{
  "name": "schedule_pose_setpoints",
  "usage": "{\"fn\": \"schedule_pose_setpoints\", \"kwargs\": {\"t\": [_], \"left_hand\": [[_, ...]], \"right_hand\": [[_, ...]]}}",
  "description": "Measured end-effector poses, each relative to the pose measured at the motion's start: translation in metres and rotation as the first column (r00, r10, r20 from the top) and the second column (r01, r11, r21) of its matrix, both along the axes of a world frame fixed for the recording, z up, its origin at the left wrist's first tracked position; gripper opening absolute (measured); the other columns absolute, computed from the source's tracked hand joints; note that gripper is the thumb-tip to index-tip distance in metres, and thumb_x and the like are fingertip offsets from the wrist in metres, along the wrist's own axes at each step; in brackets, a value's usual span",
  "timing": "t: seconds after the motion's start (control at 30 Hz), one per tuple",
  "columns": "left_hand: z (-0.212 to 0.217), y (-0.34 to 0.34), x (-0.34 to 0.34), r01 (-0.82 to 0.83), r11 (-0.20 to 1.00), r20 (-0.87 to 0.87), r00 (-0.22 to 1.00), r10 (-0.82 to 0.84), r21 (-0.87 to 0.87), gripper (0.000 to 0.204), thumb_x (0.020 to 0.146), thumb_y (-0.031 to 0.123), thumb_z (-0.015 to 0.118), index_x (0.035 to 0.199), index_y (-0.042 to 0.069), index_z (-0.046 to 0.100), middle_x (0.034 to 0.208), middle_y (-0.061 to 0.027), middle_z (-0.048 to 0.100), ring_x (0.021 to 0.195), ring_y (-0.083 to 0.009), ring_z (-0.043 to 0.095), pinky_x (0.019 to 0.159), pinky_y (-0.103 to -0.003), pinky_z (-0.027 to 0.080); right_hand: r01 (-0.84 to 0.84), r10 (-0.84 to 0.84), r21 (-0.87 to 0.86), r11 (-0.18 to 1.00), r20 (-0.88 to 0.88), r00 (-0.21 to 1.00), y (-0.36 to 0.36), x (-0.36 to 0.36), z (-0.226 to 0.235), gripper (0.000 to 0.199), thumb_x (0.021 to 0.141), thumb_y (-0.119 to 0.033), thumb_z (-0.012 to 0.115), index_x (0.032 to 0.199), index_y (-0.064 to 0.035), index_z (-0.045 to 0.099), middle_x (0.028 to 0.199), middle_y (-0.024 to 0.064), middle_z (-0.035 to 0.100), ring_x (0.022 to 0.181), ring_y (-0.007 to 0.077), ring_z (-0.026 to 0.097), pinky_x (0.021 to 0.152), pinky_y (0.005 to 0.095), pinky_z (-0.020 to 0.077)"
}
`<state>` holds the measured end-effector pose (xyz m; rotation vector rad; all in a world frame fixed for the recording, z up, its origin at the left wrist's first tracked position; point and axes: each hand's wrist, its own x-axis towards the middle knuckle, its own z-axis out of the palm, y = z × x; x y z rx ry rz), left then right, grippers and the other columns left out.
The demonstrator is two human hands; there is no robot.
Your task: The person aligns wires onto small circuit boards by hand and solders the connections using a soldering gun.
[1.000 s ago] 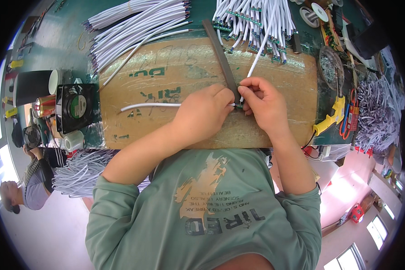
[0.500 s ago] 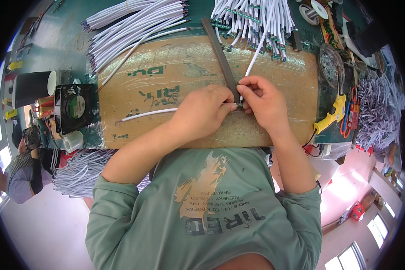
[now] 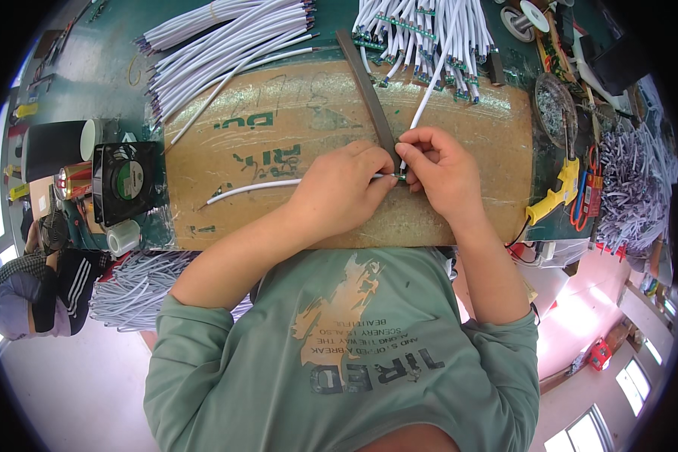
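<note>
Over the middle of the cardboard sheet (image 3: 233,162), my left hand (image 3: 343,184) pinches a white cable (image 3: 260,185) near one end; its tail trails out to the left. My right hand (image 3: 448,172) is closed, thumb against forefinger, on the lower end of a second white cable (image 3: 423,105), which runs up toward the far pile. Between my fingertips, where the two cable ends meet, sits a tiny green piece (image 3: 401,178), partly hidden. A dark flat bar (image 3: 365,84) lies slanted on the cardboard, its near end by my fingers.
Bundled white cables (image 3: 218,56) lie far left; cables with small green boards (image 3: 422,34) are piled far centre. A black fan (image 3: 124,183) stands left. To the right are a yellow glue gun (image 3: 556,194), a solder spool (image 3: 518,24) and more cables (image 3: 633,188). A person (image 3: 34,297) is at far left.
The left cable's tail has shifted slightly right and curves more. My hands stay almost in place, still pinching. The person at far left has changed posture.
</note>
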<state>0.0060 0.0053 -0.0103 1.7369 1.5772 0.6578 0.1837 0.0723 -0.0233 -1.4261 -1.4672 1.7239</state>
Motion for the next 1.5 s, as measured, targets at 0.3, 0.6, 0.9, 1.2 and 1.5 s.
{"fn": "schedule_pose_setpoints", "kwargs": {"t": [0.3, 0.6, 0.9, 1.2, 1.5], "left_hand": [[0.003, 0.002, 0.004, -0.023, 0.999, 0.022, 0.999, 0.024, -0.048, 0.014, 0.087, 0.017, 0.071, 0.095, 0.005, 0.069, 0.095, -0.0139, 0.067, 0.089, -0.0333, 0.067, 0.077, -0.041, 0.054], [0.003, 0.002, -0.003, -0.011, 0.998, 0.052, 0.999, 0.014, -0.062, 0.015, 0.088, 0.018, 0.07, 0.094, 0.004, 0.07, 0.096, -0.0157, 0.068, 0.091, -0.0343, 0.067, 0.079, -0.041, 0.054], [-0.007, 0.001, -0.001, 0.022, 0.998, 0.09, 0.996, -0.027, 0.052, 0.016, 0.089, 0.022, 0.064, 0.092, 0.006, 0.067, 0.094, -0.0172, 0.065, 0.089, -0.0383, 0.065, 0.079, -0.047, 0.052], [-0.008, -0.004, 0.001, 0.01, 1.0, 0.099, 0.995, -0.01, -0.002, 0.016, 0.088, 0.022, 0.064, 0.092, 0.006, 0.064, 0.097, -0.015, 0.064, 0.091, -0.0368, 0.064, 0.08, -0.046, 0.052], [-0.008, 0.001, -0.002, 0.022, 0.995, 0.082, 0.996, -0.03, 0.097, 0.015, 0.088, 0.022, 0.065, 0.092, 0.007, 0.067, 0.094, -0.0153, 0.066, 0.089, -0.0375, 0.065, 0.077, -0.048, 0.053]], "right_hand": [[0.067, -0.072, 0.093, 0.993, 0.052, 0.996, -0.002, 0.025, 0.017, 0.027, 0.094, -0.021, 0.072, 0.114, -0.0044, 0.067, 0.084, 0.0028, 0.069, 0.065, 0.0083, 0.062, 0.055, 0.0248, 0.05], [0.283, -0.467, 0.404, 0.87, 0.492, 0.735, 0.002, 0.186, 0.034, 0.021, 0.096, -0.026, 0.069, 0.101, -0.0055, 0.069, 0.07, -0.0022, 0.057, 0.058, 0.0058, 0.049, 0.052, 0.0238, 0.0424], [0.313, -0.43, 0.304, 0.9, 0.744, 0.512, 0.006, 0.226, 0.007, 0.061, 0.09, -0.061, 0.067, 0.08, -0.0026, 0.055, 0.058, 0.0027, 0.05, 0.041, 0.0119, 0.047, 0.037, 0.0279, 0.0365], [0.535, -0.631, 0.339, 0.774, 0.485, 0.605, 0.007, 0.246, -0.019, 0.038, 0.093, -0.041, 0.07, 0.096, -0.0053, 0.058, 0.069, 0.0027, 0.055, 0.05, 0.0124, 0.052, 0.042, 0.0253, 0.0391], [0.574, -0.43, 0.167, 0.802, -0.505, 0.748, -0.035, 0.238, -0.01, 0.027, 0.095, -0.023, 0.069, 0.103, -0.005, 0.05, 0.081, 0.0022, 0.047, 0.069, 0.0135, 0.046, 0.064, 0.0279, 0.0402]]}}
